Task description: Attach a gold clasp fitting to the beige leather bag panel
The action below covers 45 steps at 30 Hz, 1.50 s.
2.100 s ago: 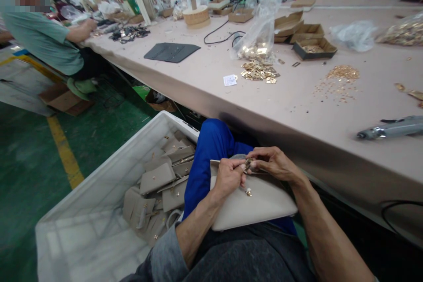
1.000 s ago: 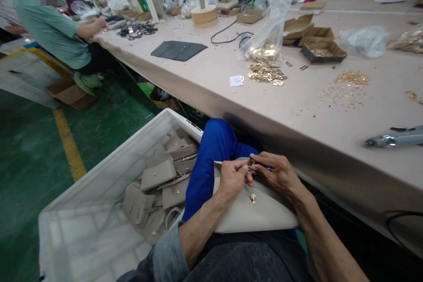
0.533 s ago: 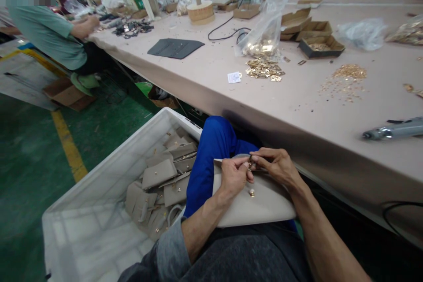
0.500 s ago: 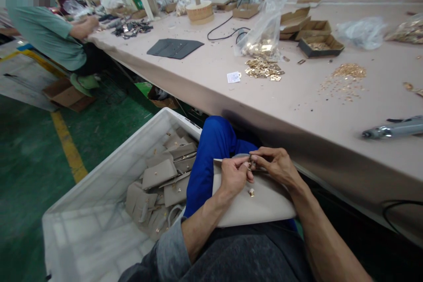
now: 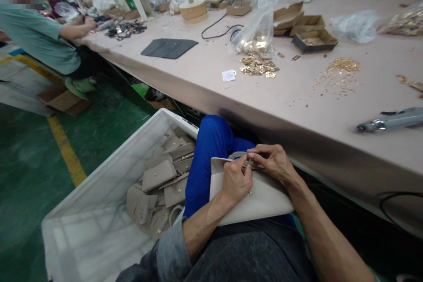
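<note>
A beige handbag (image 5: 261, 200) lies across my lap, its flap edge toward the table. My left hand (image 5: 236, 178) is closed in a pinch at the bag's upper edge, around a small metal fitting (image 5: 247, 161). Against the same fitting, my right hand (image 5: 269, 160) pinches with thumb and forefinger. The fitting's exact kind is too small to make out. Part of a gold clasp (image 5: 250, 192) shows on the bag's front, mostly behind my left hand.
A white bin (image 5: 99, 165) with several beige bags (image 5: 159, 175) stands at my left. On the table (image 5: 205, 75) are gold metal plates (image 5: 258, 66), small gold pieces (image 5: 343, 65), a grey power screwdriver (image 5: 390, 122) and a black sheet (image 5: 169, 48). A co-worker (image 5: 39, 35) sits at far left.
My left hand has turned and shifted over the bag's front, covering most of the clasp. My right hand stays pinched at the fitting. The whole view has shifted slightly.
</note>
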Motion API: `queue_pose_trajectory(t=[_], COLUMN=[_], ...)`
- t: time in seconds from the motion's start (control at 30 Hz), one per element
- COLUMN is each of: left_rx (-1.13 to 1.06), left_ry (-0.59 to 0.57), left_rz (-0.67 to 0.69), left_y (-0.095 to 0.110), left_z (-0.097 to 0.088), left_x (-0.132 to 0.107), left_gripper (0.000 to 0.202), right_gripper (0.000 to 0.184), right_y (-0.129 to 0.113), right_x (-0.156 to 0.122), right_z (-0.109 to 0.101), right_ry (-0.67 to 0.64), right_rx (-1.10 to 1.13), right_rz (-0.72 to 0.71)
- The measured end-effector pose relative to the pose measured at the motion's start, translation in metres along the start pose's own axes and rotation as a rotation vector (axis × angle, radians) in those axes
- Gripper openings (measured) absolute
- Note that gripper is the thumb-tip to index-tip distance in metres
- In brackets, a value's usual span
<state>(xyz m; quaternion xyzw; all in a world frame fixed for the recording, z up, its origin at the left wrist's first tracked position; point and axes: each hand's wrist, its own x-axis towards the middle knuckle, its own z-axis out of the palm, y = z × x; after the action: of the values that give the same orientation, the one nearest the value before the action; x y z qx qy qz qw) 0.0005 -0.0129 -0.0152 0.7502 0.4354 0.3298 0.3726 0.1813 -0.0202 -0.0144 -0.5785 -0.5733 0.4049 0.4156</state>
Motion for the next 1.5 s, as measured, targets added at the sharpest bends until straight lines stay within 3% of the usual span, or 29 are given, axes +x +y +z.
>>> queue_pose_trajectory(t=[0.33, 0.5, 1.13, 1.5], left_rx=[0.191, 0.220, 0.076, 0.046], left_ry=[0.047, 0.036, 0.055, 0.061], left_rz=[0.146, 0.170, 0.122, 0.099], left_y=[-0.011, -0.015, -0.008, -0.007], left_z=[0.013, 0.016, 0.013, 0.009], left_x=[-0.005, -0.006, -0.002, -0.001], left_gripper=[0.034, 0.037, 0.020, 0.017], right_gripper=[0.029, 0.027, 0.024, 0.021], right_y=[0.004, 0.001, 0.005, -0.002], right_x=[-0.002, -0.003, -0.003, 0.000], right_z=[0.001, -0.004, 0.000, 0.002], right_ry=[0.029, -0.027, -0.039, -0.061], right_rx=[0.044, 0.020, 0.006, -0.033], right_rz=[-0.006, -0.038, -0.211, -0.175])
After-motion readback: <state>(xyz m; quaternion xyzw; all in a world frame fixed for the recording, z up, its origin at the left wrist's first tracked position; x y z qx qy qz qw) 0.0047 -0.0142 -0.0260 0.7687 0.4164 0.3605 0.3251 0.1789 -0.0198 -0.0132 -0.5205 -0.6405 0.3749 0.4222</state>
